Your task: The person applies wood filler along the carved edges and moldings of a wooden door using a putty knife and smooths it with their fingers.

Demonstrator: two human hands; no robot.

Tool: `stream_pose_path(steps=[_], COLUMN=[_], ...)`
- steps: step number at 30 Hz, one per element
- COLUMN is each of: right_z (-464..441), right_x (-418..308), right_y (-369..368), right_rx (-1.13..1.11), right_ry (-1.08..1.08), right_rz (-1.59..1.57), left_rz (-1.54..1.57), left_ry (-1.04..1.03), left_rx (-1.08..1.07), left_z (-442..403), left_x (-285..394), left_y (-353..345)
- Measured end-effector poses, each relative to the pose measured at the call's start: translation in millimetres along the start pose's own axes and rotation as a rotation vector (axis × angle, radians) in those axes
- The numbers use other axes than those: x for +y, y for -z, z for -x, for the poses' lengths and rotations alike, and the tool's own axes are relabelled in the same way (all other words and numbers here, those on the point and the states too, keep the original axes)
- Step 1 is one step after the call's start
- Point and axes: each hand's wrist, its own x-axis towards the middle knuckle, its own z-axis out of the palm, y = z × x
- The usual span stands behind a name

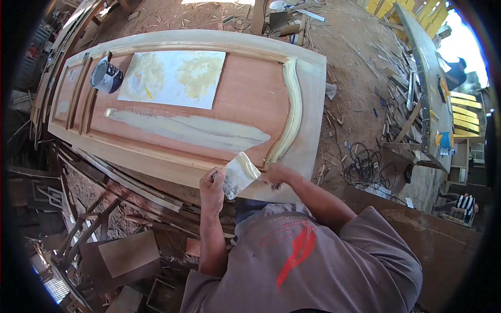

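My left hand (213,188) is closed around the handle side of a flat plate (238,177) with cream putty along its right edge. My right hand (275,176) is closed at that edge, over the near side of a wooden door (182,182); what its fingers hold is too small to make out. The door lies flat, with a long pale putty patch (193,130) on its reddish panel and cream putty on the curved moulding (294,104) at its right end. A stained white sheet (172,78) and an open can (107,76) rest on the door.
Tangled black cable (365,164) and wood scraps (404,88) lie on the dirt floor at right, beside a long upright board (428,78). Stacked timber lies below left of the door. Two people (456,73) (464,204) are far off at right.
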Motion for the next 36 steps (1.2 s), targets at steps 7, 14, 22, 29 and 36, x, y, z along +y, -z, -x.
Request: stream_pose_path(steps=[7,14,22,29,36], right_z=[-14.1,10.6,-31.6,-14.3,-8.3], right_x=[49.9,-25.6,69.5,26.2,-3.4], right_y=[64.8,69.3,60.3,85.2,-6.8], right_rx=[0.334,0.139,0.269,0.219,-0.059], right_ry=[-0.219,-0.206,-0.172,-0.022,-0.171], right_rz=[0.035,0.236,0.394,0.255,0.302], left_rz=[0.008,-0.015,-0.031,-0.029,-0.046], left_ry=[0.006,0.009,-0.012,-0.030,-0.008], left_rx=[-0.004,0.004,0.005,0.043,0.013], left_z=[1.1,3.4,2.4,9.5,8.1], left_x=[-5.6,-2.4,-6.3,-7.7,-9.2], left_y=[2.8,-3.7,-1.1,-3.9,-4.5])
